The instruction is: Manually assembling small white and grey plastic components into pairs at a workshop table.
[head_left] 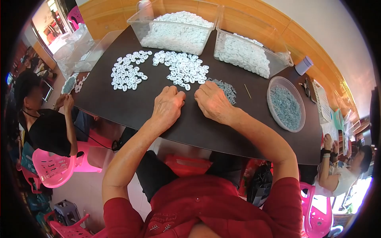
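My left hand (168,104) rests on the dark table with its fingers curled down, just in front of a pile of small white oval pieces with holes (184,67). Level with it, my right hand (213,101) is also closed, knuckles up, beside a small heap of thin blue-grey pieces that look like screws (226,90). Whatever either hand may hold is hidden under the fingers. A gap of bare table lies between the two hands. To the left is a second group of white oval pieces (127,73), spread in a loose layer.
Two clear bins, a left one (170,39) and a right one (242,55), hold many white pieces at the back. A round tub (271,107) of blue-grey pieces stands right, near a thin stick (247,91), pliers (306,88) and a purple bottle (304,66). People sit on both sides.
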Motion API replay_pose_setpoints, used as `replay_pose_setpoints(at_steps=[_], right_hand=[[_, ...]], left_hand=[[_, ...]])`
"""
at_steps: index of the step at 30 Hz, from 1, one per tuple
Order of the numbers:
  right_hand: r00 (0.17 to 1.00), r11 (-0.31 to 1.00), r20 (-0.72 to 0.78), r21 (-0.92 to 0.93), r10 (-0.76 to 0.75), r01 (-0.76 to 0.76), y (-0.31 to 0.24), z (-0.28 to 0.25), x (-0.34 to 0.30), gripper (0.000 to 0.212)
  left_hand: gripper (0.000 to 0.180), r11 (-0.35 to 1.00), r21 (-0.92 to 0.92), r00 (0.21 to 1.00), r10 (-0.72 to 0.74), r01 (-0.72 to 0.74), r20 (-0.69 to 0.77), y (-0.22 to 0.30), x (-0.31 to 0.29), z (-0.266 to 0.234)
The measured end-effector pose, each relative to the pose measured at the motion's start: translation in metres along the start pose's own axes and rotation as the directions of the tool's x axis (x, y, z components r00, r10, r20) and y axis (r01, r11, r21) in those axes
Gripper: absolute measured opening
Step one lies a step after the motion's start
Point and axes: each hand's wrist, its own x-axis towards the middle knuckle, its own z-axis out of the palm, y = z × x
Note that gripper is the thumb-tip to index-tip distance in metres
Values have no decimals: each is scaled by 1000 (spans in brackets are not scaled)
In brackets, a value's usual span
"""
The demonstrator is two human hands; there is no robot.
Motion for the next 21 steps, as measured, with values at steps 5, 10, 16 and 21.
replay_pose_setpoints(at_steps=[5,10,16,21], right_hand=[[992,988,-52,115,111,-104,-7,-11,-2,12],[967,949,-91,236,238,-211,-13,-13,-8,11],[926,895,-77,297,369,-332,-22,-20,-13,11],[882,816,-33,395,471,-421,-34,-24,-13,15]], left_hand=[[13,996,8,996,85,-84,-21,3,-2,-1],[13,987,100,992,123,-124,19,0,0,2],[11,979,126,983,171,-161,-65,-2,-4,3],[17,996,-12,989,91,-93,-118,-2,-9,0]])
